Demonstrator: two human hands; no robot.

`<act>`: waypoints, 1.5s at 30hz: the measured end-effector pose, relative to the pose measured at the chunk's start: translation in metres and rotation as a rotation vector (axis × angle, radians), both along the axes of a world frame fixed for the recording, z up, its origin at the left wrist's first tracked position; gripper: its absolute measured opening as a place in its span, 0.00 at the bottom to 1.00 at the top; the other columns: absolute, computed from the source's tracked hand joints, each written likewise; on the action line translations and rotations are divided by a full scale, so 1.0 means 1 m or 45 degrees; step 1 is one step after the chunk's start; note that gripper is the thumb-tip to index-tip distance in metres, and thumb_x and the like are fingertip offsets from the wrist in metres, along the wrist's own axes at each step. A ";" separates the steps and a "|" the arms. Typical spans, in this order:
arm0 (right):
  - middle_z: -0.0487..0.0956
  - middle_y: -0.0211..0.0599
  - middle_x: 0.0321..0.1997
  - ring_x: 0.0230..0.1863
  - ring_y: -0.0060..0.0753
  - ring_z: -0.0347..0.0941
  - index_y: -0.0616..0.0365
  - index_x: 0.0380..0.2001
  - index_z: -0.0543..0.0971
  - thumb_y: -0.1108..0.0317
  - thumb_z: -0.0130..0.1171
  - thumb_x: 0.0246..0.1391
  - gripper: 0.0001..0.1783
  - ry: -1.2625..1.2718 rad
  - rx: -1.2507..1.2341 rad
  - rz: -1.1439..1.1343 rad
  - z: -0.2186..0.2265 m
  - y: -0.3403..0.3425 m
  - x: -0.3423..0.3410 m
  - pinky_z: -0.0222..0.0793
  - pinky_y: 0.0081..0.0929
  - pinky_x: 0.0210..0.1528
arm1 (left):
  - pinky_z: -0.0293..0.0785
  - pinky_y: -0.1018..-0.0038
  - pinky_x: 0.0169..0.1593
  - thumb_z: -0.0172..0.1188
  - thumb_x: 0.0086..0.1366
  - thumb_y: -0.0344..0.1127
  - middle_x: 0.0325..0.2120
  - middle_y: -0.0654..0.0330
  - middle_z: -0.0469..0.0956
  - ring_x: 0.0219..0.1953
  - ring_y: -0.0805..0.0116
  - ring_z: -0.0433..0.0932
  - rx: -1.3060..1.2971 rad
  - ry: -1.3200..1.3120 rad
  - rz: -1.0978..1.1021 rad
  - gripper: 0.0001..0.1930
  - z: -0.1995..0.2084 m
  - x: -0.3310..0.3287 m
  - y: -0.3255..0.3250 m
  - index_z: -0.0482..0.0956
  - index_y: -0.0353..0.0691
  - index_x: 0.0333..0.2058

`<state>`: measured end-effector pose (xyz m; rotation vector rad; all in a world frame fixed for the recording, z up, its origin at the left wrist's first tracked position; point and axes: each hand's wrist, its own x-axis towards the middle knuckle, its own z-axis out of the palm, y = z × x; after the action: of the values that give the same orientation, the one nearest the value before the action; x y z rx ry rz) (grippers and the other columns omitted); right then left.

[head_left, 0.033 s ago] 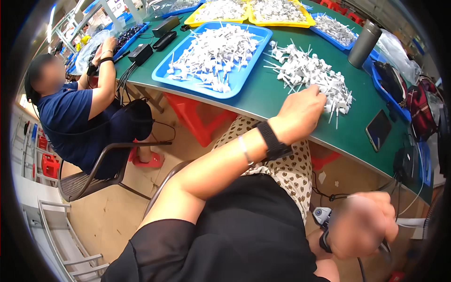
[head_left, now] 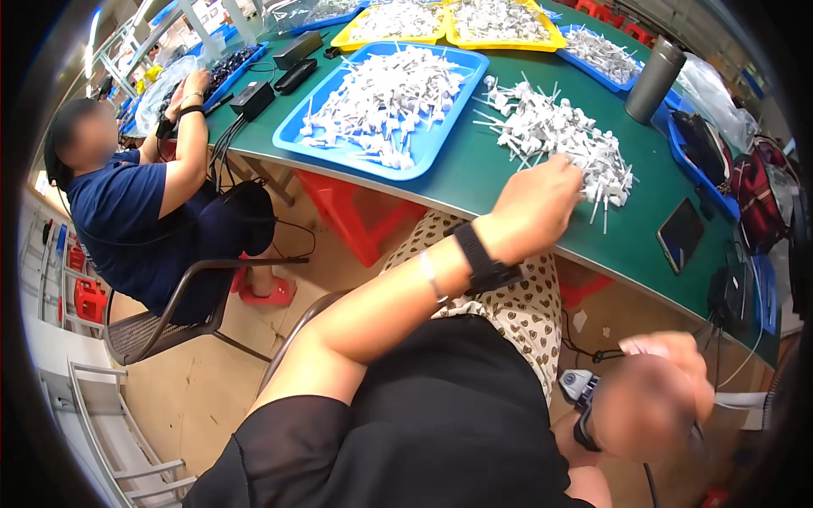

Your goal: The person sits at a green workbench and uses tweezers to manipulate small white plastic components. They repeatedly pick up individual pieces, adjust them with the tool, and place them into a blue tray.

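Note:
At the near edge of a loose pile of small white plastic parts with thin stems [head_left: 550, 118], my left hand [head_left: 542, 203] is closed with its fingers bent together. Its fingertips are partly hidden, so what they pinch does not show. Lower right, away from the table, my right hand [head_left: 656, 394] is raised with its fingers curled in; it is blurred, and I cannot make out what it holds. A small grey device [head_left: 579, 385] is strapped at the right wrist. Left of the pile lies a blue tray [head_left: 292, 127] heaped with the same white parts.
Yellow trays [head_left: 449, 38] of white parts stand at the back. To the right are a grey metal bottle [head_left: 655, 80], a phone [head_left: 681, 234] and a blue tray [head_left: 724, 199] holding a dark pouch. A co-worker [head_left: 135, 195] sits at left. Red stools [head_left: 356, 220] stand under the table.
My left hand has drawn slightly left at the pile's edge. My right hand has risen a little and turned slightly. The trays and the co-worker look the same.

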<state>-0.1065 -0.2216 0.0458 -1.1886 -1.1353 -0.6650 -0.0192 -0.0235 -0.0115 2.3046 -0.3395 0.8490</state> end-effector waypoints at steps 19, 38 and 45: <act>0.81 0.41 0.45 0.46 0.27 0.79 0.65 0.47 0.73 0.73 0.55 0.66 0.09 1.077 -0.133 0.288 -0.076 0.062 0.027 0.74 0.24 0.52 | 0.59 0.87 0.27 0.56 0.74 0.38 0.32 0.68 0.78 0.23 0.86 0.63 -1.704 1.127 -0.553 0.10 -0.025 -0.129 0.033 0.79 0.38 0.46; 0.84 0.44 0.38 0.35 0.35 0.84 0.64 0.39 0.79 0.75 0.63 0.59 0.06 0.449 -0.422 -0.190 -0.096 0.081 0.016 0.80 0.28 0.40 | 0.55 0.85 0.26 0.57 0.72 0.36 0.26 0.71 0.72 0.22 0.86 0.59 -1.852 0.968 -0.603 0.10 -0.046 -0.134 0.033 0.78 0.34 0.41; 0.83 0.42 0.44 0.44 0.29 0.80 0.67 0.45 0.76 0.74 0.56 0.65 0.08 0.982 -0.191 0.237 -0.090 0.076 0.019 0.75 0.25 0.49 | 0.67 0.85 0.32 0.59 0.71 0.33 0.33 0.67 0.79 0.27 0.84 0.69 -1.784 1.052 -0.515 0.10 -0.036 -0.133 0.036 0.79 0.34 0.45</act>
<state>-0.0879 -0.1455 -0.0447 -1.2817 -0.6266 0.0457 -0.1519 0.0124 -0.0474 1.0071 0.1591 -0.1743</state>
